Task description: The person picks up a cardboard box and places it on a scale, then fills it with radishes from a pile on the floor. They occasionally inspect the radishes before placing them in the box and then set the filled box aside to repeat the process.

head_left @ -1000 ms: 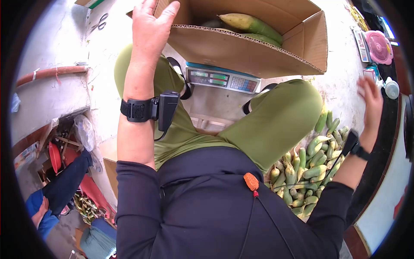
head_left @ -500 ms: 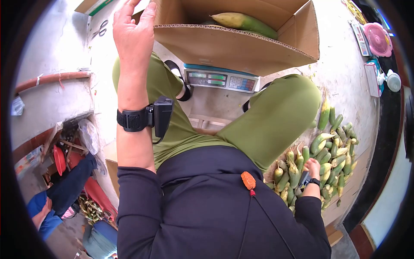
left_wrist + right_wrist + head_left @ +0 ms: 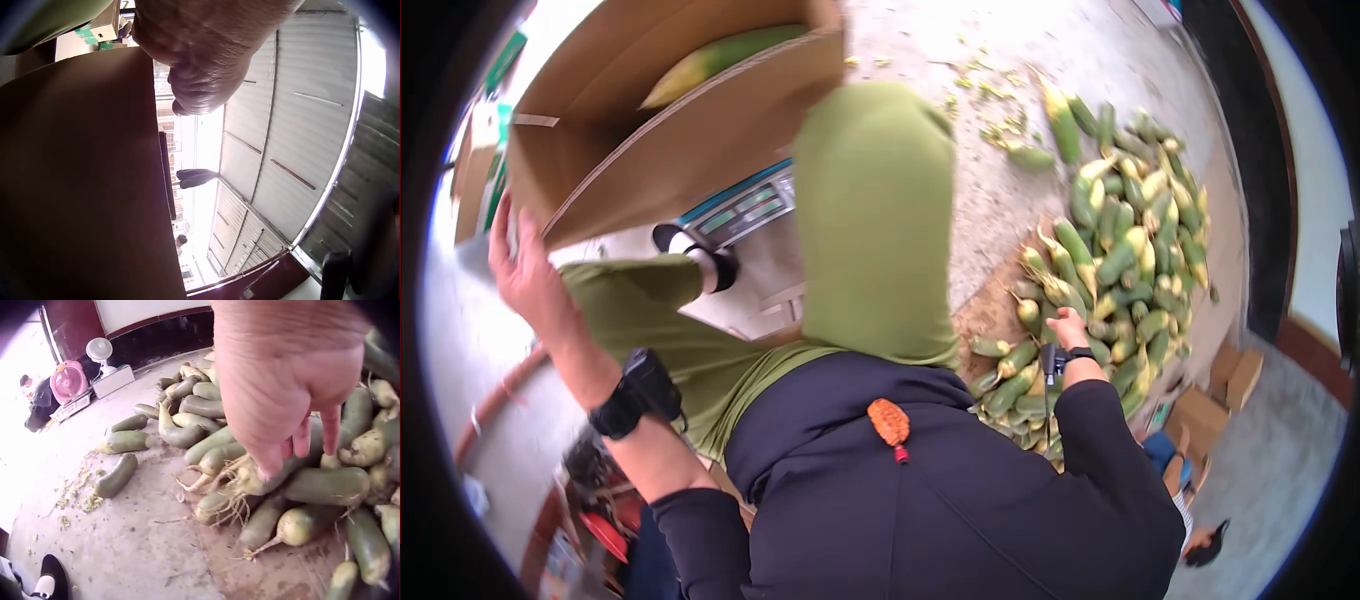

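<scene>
My left hand (image 3: pixel 532 280) is beside the near left corner of an open cardboard box (image 3: pixel 700 140), its fingers straight. In the left wrist view the box's brown wall (image 3: pixel 81 181) fills the left side, close to that hand. A large green radish with a yellowish end (image 3: pixel 720 65) lies inside the box. My right hand (image 3: pixel 1070 328) is down on a pile of green radishes (image 3: pixel 1125 265). The right wrist view shows its thumb and fingers around one green radish (image 3: pixel 251 481) with stringy roots at its end.
The box stands over a digital scale (image 3: pixel 745 215) in front of my feet. Leaf scraps (image 3: pixel 65 494) and a few loose radishes (image 3: pixel 117 476) lie on the floor. A pink fan (image 3: pixel 70 381) and a white fan (image 3: pixel 100 353) stand farther off. Another person (image 3: pixel 1175 470) is at the right.
My right hand has swung down from the right side onto the radish pile. The head view has turned right, so the box now appears farther left. The left hand stays by the box.
</scene>
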Tool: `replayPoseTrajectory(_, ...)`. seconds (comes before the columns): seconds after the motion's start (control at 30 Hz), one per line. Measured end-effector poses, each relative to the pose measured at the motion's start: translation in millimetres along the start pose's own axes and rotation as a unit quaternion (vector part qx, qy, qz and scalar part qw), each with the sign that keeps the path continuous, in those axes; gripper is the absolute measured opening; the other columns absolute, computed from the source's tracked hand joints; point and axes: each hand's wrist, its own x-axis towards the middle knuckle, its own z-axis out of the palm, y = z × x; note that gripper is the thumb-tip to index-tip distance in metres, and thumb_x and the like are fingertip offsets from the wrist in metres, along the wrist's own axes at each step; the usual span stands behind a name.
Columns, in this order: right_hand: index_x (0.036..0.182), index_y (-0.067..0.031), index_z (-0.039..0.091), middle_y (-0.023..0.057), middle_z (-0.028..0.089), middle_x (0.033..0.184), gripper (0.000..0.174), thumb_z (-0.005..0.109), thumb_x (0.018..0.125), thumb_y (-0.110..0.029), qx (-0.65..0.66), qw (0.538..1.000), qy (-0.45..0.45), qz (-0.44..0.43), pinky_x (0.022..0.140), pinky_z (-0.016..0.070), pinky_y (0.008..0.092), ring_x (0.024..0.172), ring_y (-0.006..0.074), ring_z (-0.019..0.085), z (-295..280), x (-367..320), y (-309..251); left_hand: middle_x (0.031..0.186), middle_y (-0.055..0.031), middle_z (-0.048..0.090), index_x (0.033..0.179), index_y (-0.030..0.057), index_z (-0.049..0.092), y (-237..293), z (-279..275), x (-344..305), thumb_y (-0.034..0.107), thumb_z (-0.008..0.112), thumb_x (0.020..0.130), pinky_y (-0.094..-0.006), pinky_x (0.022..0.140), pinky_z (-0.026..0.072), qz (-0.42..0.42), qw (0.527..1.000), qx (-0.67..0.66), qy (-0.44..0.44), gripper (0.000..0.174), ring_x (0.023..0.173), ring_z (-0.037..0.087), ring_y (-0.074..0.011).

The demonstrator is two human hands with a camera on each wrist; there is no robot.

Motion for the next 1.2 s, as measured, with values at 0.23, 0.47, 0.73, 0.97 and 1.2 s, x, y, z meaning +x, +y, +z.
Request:
replayPoseTrajectory(0.23,0.113,-0.0029,0.052,0.0168,0.06,0.109,0.055,0.076,0.065,-0.015,-0.041,0.996,0.001,0.079,0.088,0.045,0.0355,0.104,0.0272,0.057,27,-35,57,0.123,-0.0086,0.053,0.122,-0.0005,0.053,18,20,-6,0.012,0.053,0.092,-0.0272,0.094,0.0418,0.01,0.998,0.058,-0.02,0.032,0.108,0.052,-0.0162)
replayPoseTrajectory(0.47,0.122,-0.0127,0.045,0.0102,0.048,0.124,0.062,0.074,0.067,-0.013,-0.121,0.961,0.244,-0.045,0.094,0.0405,0.0449,0.118,0.0303,0.043,-18,-37,-26,0.122,-0.0082,0.054,0.124,-0.0008,0.051,15,19,-6,0.011,0.053,0.092,-0.0268,0.094,0.0415,-0.036,0.999,0.017,-0.014,0.034,0.107,0.052,-0.0159)
replayPoseTrajectory(0.73,0.133,-0.0247,0.036,0.0057,0.045,0.129,0.088,0.082,0.058,-0.026,-0.306,0.947,0.093,0.029,0.094,0.0399,0.0537,0.122,0.0254,0.041,-16,-1,-53,0.122,-0.0087,0.055,0.123,0.0006,0.053,2,9,-1,0.013,0.053,0.091,-0.0272,0.096,0.0371,0.011,0.995,0.085,-0.045,0.034,0.109,0.05,-0.0164)
replayPoseTrajectory(0.97,0.122,-0.01,0.045,0.0201,0.055,0.114,0.072,0.077,0.059,-0.022,-0.136,0.985,0.064,-0.086,0.091,0.0441,0.0422,0.105,0.0374,0.054,-3,14,-50,0.112,-0.0108,0.061,0.112,0.0002,0.061,2,9,4,0.012,0.061,0.085,-0.0307,0.096,0.0376,0.092,0.989,0.108,-0.033,0.029,0.108,0.053,-0.0206)
replayPoseTrajectory(1.2,0.121,0.0027,0.048,0.012,0.059,0.107,0.061,0.073,0.073,-0.027,0.229,0.895,0.053,-0.38,0.084,0.0446,0.0308,0.093,0.0212,0.056,-120,-70,-270,0.113,-0.0103,0.06,0.111,0.006,0.063,-3,5,2,0.016,0.064,0.084,-0.0338,0.098,0.0352,0.088,0.99,0.107,-0.033,0.028,0.11,0.052,-0.0235)
